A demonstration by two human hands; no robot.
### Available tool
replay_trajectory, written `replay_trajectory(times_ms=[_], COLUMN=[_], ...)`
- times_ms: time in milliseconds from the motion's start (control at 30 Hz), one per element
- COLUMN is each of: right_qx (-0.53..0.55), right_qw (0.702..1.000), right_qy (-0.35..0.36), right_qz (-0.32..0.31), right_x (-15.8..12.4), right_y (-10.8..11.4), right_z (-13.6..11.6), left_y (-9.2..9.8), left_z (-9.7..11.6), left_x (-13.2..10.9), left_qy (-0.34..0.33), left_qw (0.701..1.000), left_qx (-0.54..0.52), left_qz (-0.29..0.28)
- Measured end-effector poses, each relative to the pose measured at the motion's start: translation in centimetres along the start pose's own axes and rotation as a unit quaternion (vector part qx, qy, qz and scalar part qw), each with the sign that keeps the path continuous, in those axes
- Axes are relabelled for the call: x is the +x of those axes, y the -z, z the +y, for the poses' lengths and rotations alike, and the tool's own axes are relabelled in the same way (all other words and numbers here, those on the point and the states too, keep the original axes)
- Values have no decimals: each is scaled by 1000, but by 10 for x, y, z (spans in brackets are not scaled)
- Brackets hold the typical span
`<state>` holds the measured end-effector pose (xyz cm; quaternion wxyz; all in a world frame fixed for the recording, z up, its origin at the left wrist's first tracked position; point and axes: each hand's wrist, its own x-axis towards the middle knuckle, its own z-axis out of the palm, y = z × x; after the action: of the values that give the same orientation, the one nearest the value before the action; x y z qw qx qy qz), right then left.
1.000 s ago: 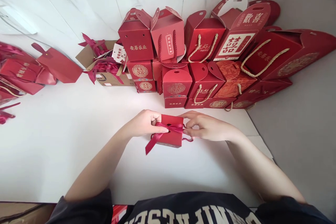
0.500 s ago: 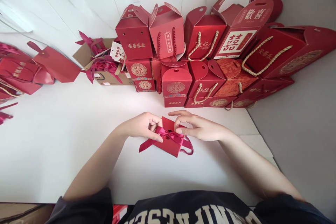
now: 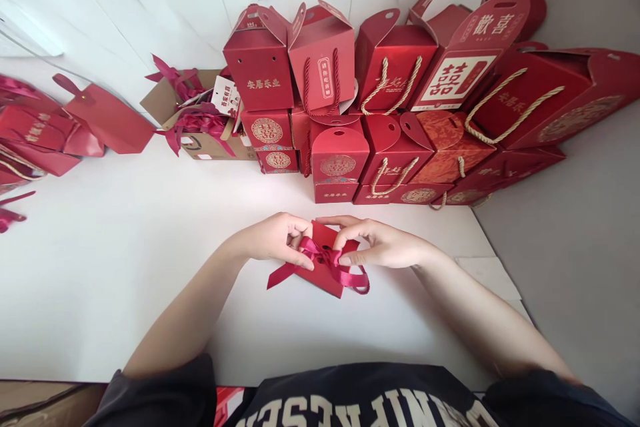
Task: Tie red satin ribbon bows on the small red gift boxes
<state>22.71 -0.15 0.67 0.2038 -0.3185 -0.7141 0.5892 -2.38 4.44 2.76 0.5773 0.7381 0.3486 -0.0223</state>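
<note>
A small red gift box (image 3: pixel 324 280) rests on the white table in front of me, with a dark pink satin ribbon (image 3: pixel 283 275) tied in a bow on its top. My left hand (image 3: pixel 280 240) pinches the bow's left loop between thumb and fingers. On the other side, my right hand (image 3: pixel 377 243) has thumb and index finger closed on the bow's right loop, its other fingers stretched past the box's far edge. A twisted dark red cord handle (image 3: pixel 366 283) curls out at the box's right. The fingers partly cover the bow.
Stacked red gift boxes (image 3: pixel 337 157), some with gold rope handles, line the back right by the grey wall (image 3: pixel 575 247). A cardboard box (image 3: pixel 220 149) full of ribbons stands left of them. More red bags (image 3: pixel 37 130) lie at the far left on the white table (image 3: pixel 125 247).
My right thumb and index finger have closed on the bow's right loop. The ribbon tail at the right has shifted, and the camera view has moved slightly.
</note>
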Motion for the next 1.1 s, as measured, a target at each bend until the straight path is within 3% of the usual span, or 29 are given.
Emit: replay_trajectory(times_ms=[267,500,700,833,1100], right_qx=[-99,-148,-95,-41,-81], right_qw=[995,987,994,996,995], right_qy=[-12,-15,-14,-32,0], right_qz=[17,64,42,66,65], right_x=[-7,-6,-7,-5,3], right_y=[13,11,13,10,0], right_z=[-6,-10,-11,-11,-5], left_y=[-1,-10,-12,-11,-11], left_z=[3,11,17,14,12], left_x=[-2,-3,-5,-4,-2], left_qy=[-21,13,21,25,10], left_qw=[1000,996,996,996,997], left_qx=[2,37,33,29,31], left_qz=[22,76,78,80,74])
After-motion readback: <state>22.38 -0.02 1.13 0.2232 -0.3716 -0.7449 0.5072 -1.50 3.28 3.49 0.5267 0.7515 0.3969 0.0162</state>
